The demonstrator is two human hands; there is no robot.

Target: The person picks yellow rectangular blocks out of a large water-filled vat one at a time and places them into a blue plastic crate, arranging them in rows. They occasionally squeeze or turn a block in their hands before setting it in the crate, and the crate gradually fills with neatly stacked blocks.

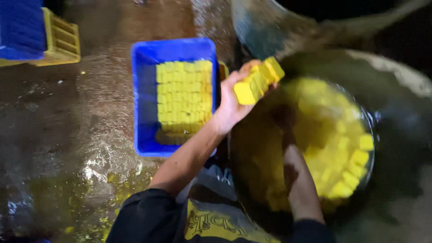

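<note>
Open wet floor (67,126) left of blue crate (143,108).

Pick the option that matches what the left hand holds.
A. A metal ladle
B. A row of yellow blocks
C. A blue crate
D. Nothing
B: the left hand grips a row of yellow blocks raised between the blue crate and the big bowl, while the right hand, blurred, reaches down into that bowl.
</note>
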